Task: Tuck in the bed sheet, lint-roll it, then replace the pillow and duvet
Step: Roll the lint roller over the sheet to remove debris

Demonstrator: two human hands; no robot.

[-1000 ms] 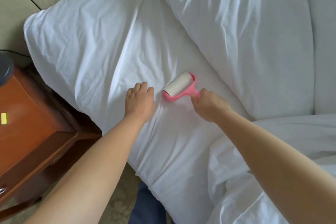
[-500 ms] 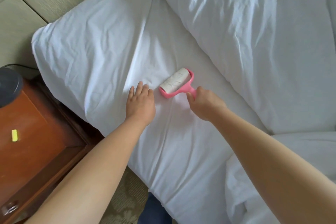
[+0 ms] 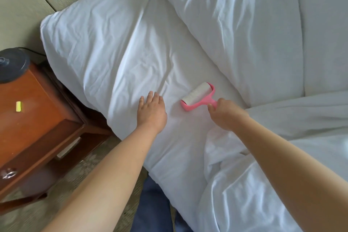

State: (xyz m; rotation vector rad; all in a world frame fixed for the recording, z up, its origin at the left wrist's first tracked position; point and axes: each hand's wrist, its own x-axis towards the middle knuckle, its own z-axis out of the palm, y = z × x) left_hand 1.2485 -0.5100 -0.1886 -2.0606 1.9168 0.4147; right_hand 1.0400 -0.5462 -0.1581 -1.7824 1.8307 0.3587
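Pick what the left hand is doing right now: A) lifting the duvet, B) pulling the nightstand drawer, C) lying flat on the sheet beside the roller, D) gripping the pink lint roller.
C: the left hand lies palm down, fingers straight, on the bed sheet, apart from the pink lint roller, whose handle the right hand grips.

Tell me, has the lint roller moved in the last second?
Yes: the lint roller rolled toward the mattress corner, then back away from it.
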